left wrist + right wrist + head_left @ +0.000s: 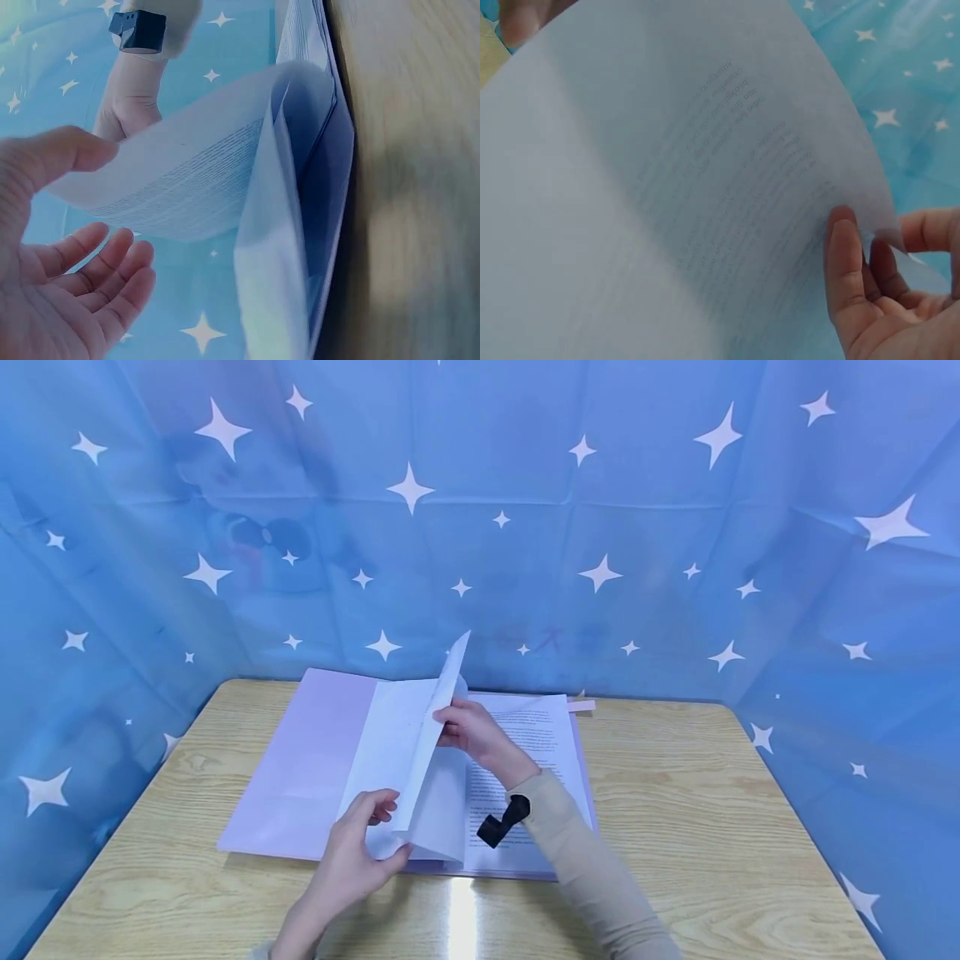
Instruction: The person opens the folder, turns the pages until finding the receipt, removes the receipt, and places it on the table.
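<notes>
A lilac folder (300,768) lies spread on the table, with white printed pages (517,827) on its right side. One lifted page (438,718) stands raised and curved near the middle. My right hand (480,735) pinches its edge between thumb and fingers, as the right wrist view (892,300) also shows. At the near end of that sheet is my left hand (356,847). In the left wrist view, the left thumb (82,152) lies against or just over the page (187,165), while the other fingers are spread loosely below it, apart from the sheet.
A wooden table (712,827) carries the folder. Behind and at both sides hangs a blue curtain (495,452) with white stars. A pale pink tab (581,706) sticks out past the folder's upper right edge. The right wrist wears a black strapped device (504,822).
</notes>
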Tool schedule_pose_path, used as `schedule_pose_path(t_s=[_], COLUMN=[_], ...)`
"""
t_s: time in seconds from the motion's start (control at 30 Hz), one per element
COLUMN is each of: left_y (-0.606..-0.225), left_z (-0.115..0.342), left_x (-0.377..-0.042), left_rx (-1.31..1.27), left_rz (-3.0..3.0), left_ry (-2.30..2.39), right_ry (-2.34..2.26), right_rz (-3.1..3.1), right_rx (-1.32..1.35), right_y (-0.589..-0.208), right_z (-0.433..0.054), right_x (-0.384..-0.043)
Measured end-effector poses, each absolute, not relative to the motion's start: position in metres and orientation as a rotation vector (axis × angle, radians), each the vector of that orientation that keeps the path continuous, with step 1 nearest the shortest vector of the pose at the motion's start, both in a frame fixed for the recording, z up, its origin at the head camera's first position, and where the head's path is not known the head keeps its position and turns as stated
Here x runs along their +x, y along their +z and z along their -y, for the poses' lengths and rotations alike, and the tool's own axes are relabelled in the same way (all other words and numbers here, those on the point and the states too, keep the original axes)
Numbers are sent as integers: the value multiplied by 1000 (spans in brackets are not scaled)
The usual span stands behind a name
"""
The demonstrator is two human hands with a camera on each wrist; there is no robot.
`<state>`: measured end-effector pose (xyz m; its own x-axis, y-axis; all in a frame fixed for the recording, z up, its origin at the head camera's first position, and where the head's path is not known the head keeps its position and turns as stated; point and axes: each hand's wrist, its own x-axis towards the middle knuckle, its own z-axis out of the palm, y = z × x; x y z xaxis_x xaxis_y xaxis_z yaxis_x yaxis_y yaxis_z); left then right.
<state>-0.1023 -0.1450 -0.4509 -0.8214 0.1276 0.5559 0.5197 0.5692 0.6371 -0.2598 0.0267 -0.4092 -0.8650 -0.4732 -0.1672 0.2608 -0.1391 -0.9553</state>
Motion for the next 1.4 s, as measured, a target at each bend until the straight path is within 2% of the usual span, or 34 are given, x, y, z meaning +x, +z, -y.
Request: schedule_pose_path(t_s=[0.2,0.67,1.0,1.4], left_y=[-437,-415,-418,-430], left_z=[142,125,125,143], left_x=[-98,-100,-107,-113], left_rx=[-541,-301,-206,-234], left_rz=[2322,2313,2293,2220], left_ry=[-1062,-844,-832,-817], right_ry=[-2049,-2027,-1995,-1982], right_rz=[-1674,-1715,-1739,-1697], right_rx=[-210,-211,-236,-252], right_y=[-410,-415,-416,-414], right_z=[-21,-9,-7,-6], right_x=[-259,-255,-251,-248])
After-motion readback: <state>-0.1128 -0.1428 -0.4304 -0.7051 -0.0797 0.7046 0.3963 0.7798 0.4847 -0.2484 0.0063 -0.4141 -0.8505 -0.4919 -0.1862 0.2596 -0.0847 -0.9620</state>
